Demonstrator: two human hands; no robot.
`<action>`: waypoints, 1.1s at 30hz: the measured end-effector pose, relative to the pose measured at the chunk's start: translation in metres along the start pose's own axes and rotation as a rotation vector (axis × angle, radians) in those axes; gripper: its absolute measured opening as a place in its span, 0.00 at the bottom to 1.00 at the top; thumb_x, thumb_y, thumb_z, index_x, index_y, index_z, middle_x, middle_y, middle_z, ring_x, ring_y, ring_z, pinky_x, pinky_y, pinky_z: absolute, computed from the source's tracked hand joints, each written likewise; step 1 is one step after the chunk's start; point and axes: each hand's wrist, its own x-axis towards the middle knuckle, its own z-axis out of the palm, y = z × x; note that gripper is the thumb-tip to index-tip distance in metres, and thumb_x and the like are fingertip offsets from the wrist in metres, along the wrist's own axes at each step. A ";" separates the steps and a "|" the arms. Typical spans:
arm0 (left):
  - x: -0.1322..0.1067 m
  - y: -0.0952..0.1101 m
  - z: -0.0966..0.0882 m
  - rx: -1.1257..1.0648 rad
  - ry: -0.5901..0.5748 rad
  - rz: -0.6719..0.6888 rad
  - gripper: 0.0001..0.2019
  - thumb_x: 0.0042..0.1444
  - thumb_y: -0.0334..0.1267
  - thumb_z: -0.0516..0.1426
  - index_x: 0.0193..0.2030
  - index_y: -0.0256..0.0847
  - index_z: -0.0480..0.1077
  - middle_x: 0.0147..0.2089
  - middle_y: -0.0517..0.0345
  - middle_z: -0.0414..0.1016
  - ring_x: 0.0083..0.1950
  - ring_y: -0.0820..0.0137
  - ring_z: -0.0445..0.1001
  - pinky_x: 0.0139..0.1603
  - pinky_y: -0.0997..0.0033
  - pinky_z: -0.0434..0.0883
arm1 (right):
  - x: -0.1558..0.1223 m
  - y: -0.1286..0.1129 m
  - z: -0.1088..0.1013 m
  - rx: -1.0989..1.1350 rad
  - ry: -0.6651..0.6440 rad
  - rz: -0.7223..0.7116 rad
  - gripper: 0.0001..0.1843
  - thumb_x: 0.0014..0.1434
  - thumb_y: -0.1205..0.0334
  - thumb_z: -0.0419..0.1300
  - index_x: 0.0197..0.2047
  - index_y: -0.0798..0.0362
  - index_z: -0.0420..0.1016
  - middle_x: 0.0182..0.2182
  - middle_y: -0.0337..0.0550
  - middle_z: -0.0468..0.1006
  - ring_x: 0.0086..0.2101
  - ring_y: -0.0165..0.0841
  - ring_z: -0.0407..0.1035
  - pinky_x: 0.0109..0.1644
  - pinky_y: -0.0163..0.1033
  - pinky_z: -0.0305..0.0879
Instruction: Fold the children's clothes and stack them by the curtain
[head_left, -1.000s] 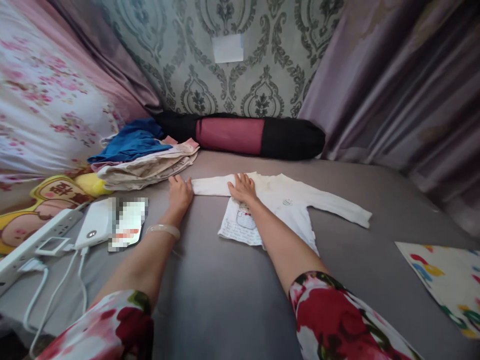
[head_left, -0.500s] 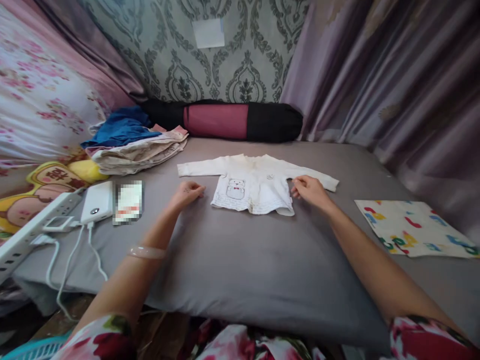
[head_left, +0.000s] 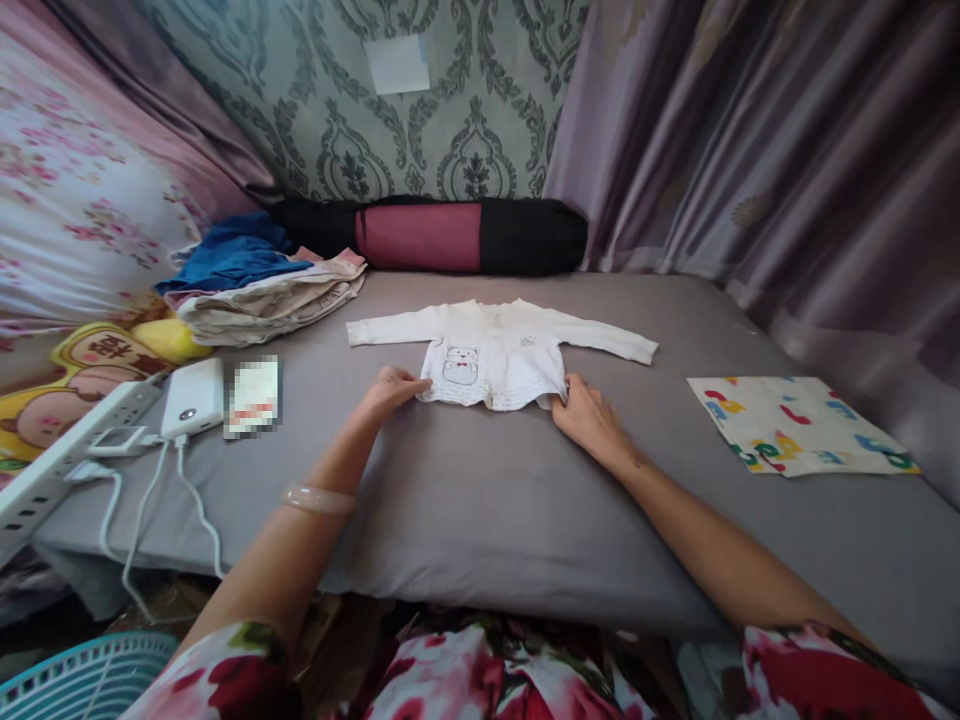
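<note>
Broad grey cloth-covered surface (head_left: pixel 480 510), and out in the middle lies a small white long-sleeved cotton top (head_left: pixel 517 350), sleeves wide! Along the far edge stretches a long black-and-maroon fabric roll (head_left: pixel 420 237); far left, a heap of blue, pink and beige clothes (head_left: pixel 266 312). Right side, a flat cream sheet with multicoloured shapes (head_left: pixel 814 425). Left, a white plastic power bank (head_left: pixel 193 395) beside a pixelated flat rectangle (head_left: pixel 253 395).

Pixels mask the flat item (head_left: pixel 253 398) at left; the left edge cuts the power strip (head_left: pixel 60 458) and near basket (head_left: pixel 90 648); hem print on the shirt (head_left: pixel 499 355) is illegibly small.
</note>
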 end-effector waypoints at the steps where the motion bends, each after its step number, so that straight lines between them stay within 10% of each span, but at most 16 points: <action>1: 0.000 0.000 -0.001 -0.014 -0.001 0.009 0.15 0.45 0.50 0.61 0.23 0.39 0.69 0.16 0.64 0.59 0.21 0.74 0.60 0.22 0.74 0.55 | -0.001 -0.002 0.000 -0.026 -0.001 -0.005 0.22 0.66 0.52 0.49 0.58 0.53 0.63 0.46 0.56 0.76 0.45 0.47 0.72 0.43 0.44 0.62; 13: 0.014 -0.008 -0.021 0.118 -0.094 0.068 0.08 0.45 0.41 0.59 0.25 0.38 0.71 0.18 0.63 0.66 0.21 0.74 0.63 0.22 0.76 0.58 | -0.012 0.008 -0.020 -0.421 0.022 -0.243 0.18 0.66 0.72 0.41 0.53 0.56 0.65 0.44 0.56 0.74 0.39 0.40 0.74 0.38 0.39 0.61; 21: 0.004 -0.006 -0.022 0.465 -0.004 0.190 0.13 0.53 0.45 0.56 0.38 0.38 0.73 0.35 0.51 0.76 0.38 0.62 0.74 0.36 0.69 0.66 | -0.011 0.022 -0.024 -0.452 0.167 -0.447 0.22 0.63 0.74 0.44 0.57 0.57 0.65 0.50 0.57 0.70 0.46 0.43 0.66 0.46 0.44 0.60; 25: -0.009 0.006 -0.013 0.538 0.124 0.479 0.15 0.55 0.44 0.56 0.47 0.38 0.69 0.45 0.46 0.73 0.47 0.57 0.72 0.48 0.60 0.67 | -0.020 0.008 -0.026 -0.384 0.202 -0.619 0.28 0.57 0.79 0.47 0.60 0.58 0.63 0.56 0.58 0.65 0.52 0.46 0.60 0.52 0.47 0.57; 29: -0.017 0.031 0.016 0.348 -0.122 0.885 0.15 0.51 0.38 0.60 0.46 0.41 0.67 0.48 0.49 0.71 0.51 0.60 0.69 0.53 0.62 0.67 | -0.019 -0.025 -0.014 -0.160 0.106 -0.790 0.23 0.57 0.77 0.49 0.55 0.55 0.66 0.53 0.53 0.68 0.53 0.42 0.60 0.54 0.44 0.57; 33: -0.018 0.043 0.045 0.256 -0.220 0.906 0.16 0.46 0.33 0.60 0.43 0.39 0.66 0.43 0.51 0.70 0.45 0.63 0.69 0.45 0.65 0.68 | -0.001 -0.041 0.003 0.044 -0.034 -0.740 0.11 0.60 0.67 0.56 0.47 0.54 0.68 0.45 0.49 0.71 0.47 0.39 0.63 0.51 0.42 0.60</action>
